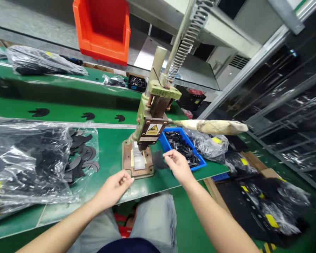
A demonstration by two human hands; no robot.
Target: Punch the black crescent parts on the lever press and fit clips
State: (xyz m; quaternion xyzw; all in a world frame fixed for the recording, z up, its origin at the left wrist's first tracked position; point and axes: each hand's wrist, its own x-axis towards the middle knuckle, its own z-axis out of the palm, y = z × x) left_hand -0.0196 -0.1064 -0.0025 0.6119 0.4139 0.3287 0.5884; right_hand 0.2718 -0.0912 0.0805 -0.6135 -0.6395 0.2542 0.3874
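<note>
A green hand press (155,116) stands before me, with a pale block (139,162) on its brown metal base (126,165). My right hand (177,165) pinches a thin, dark, curved plastic piece (159,160), slightly blurred, just right of the base. By the base's front left corner is my left hand (118,186), fingers and thumb drawn together; anything between them is hidden. Just behind the right hand sits a blue bin (201,163) of small black parts (179,142). On the left, a clear plastic bag (37,158) spills flat black curved pieces (81,153).
The press lever (213,126), wrapped in pale material, sticks out to the right above the bin. Several black pieces (88,116) lie on the green belt (60,102) behind. An orange bin (102,31) hangs over it. Bagged parts (281,211) are at lower right.
</note>
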